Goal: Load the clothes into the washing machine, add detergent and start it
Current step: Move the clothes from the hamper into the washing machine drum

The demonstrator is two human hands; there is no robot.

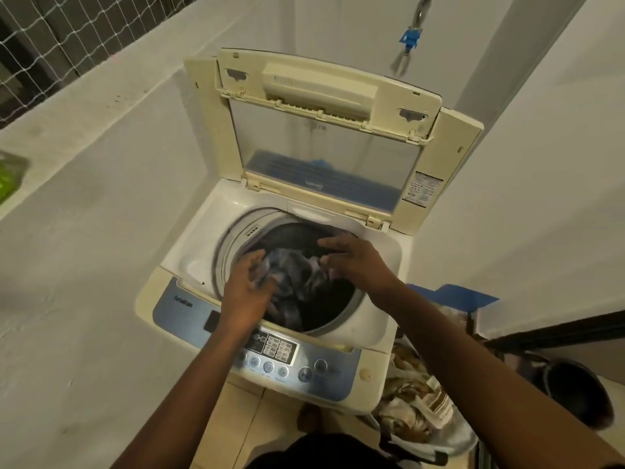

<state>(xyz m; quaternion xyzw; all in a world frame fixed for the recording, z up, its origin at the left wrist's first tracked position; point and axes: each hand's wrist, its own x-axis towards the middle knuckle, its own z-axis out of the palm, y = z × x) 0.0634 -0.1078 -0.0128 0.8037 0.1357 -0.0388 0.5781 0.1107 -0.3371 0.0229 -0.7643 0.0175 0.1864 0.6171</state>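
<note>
White walls enclosed the top-loading washing machine [189, 255], lid [324, 130] raised; left hand [248, 286] clutched grey-blue clothes [297, 275] inside the drum [334, 299], right hand [355, 262] pressing them, fingers spread

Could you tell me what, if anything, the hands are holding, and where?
Left hand grips a bunched edge of the blue-grey garment over the drum; right hand rests on it, grip unclear.

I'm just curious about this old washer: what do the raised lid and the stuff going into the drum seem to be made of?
The lid looks like yellowed cream plastic, smooth and moulded, with a clear window panel, glass or plastic. The clothes look like soft woven fabric, grey-blue and dark: they fold and crumple under both hands.
</note>
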